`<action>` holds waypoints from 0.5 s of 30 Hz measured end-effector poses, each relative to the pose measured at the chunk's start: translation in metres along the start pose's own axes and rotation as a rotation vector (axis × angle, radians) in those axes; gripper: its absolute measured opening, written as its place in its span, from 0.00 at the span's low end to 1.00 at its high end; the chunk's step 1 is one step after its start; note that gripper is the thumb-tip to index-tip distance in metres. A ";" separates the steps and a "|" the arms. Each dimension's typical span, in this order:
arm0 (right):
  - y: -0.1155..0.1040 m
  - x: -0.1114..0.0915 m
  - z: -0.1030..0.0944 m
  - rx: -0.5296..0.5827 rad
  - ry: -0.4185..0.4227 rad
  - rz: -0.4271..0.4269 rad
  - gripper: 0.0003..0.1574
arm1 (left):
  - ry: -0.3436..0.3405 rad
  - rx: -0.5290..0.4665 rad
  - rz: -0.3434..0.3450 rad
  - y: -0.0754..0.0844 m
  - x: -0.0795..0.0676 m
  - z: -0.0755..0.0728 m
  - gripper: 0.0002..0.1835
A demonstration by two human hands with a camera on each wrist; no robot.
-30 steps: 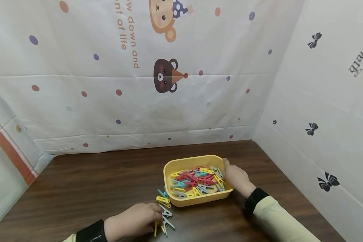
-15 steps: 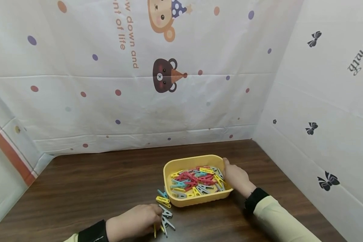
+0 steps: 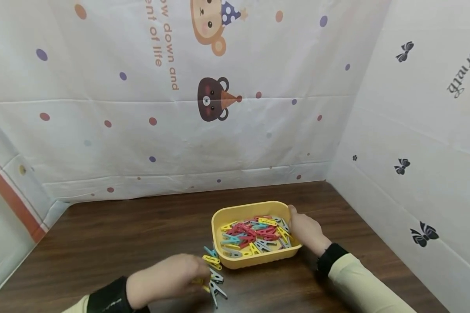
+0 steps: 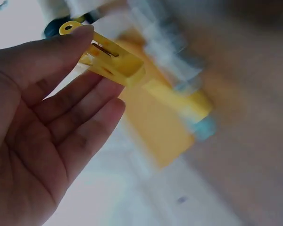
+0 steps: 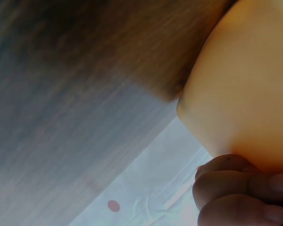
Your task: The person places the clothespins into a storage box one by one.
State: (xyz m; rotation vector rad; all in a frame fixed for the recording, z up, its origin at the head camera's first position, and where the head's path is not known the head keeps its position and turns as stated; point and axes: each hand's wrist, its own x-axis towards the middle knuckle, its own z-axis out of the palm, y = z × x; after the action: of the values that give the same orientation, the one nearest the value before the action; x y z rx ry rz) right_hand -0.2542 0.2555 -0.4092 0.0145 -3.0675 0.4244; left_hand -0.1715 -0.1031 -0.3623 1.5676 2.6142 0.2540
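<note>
My left hand [image 3: 172, 278] pinches a yellow clothespin [image 4: 111, 56] between thumb and fingers, raised over the table at the front. Just right of that hand, a row of loose clothespins lies on the wood: grey clothespins [image 3: 216, 288], yellow ones [image 3: 212, 261] and a blue one [image 3: 209, 251], running up to the basket's left side. My right hand [image 3: 307, 230] grips the right side of the yellow plastic basket [image 3: 258, 262], thumb over the rim and fingers curled against the outer wall [image 5: 245, 103]. Inside it lies a pile of red, yellow, blue and grey clothespins [image 3: 250, 232].
The dark wooden table [image 3: 133, 234] reaches back to a white printed sheet [image 3: 172, 143] hanging behind it. A second white sheet [image 3: 376, 187] with bow prints borders the table's right edge.
My left hand has picked up a yellow clothespin from the near end of the row and lifted it slightly up and left. The right hand and basket stay put.
</note>
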 end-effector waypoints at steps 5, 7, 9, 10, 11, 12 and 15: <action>-0.001 -0.001 0.000 -0.002 -0.009 0.001 0.34 | 0.107 0.078 0.001 -0.001 0.021 -0.050 0.11; -0.001 -0.001 0.000 0.000 -0.017 0.000 0.34 | 0.109 0.070 -0.022 -0.005 0.036 -0.065 0.17; -0.001 -0.002 0.000 0.001 -0.026 -0.001 0.34 | 0.097 0.042 -0.067 -0.008 0.053 -0.076 0.21; -0.001 -0.002 0.000 0.003 -0.025 -0.004 0.34 | 0.089 0.022 -0.084 -0.010 0.063 -0.081 0.22; 0.000 -0.002 0.000 0.007 -0.022 -0.005 0.35 | 0.087 -0.001 -0.095 -0.011 0.073 -0.084 0.22; 0.000 -0.002 0.000 0.012 -0.021 -0.004 0.35 | 0.087 -0.022 -0.102 -0.013 0.083 -0.086 0.21; 0.000 -0.002 0.000 0.020 -0.014 -0.007 0.35 | 0.098 -0.073 -0.106 -0.017 0.115 -0.087 0.17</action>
State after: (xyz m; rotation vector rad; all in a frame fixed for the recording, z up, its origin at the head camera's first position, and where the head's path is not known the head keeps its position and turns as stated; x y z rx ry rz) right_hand -0.2518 0.2556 -0.4096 0.0283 -3.0764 0.4563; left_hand -0.2539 -0.0184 -0.2783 1.4228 2.7171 0.4240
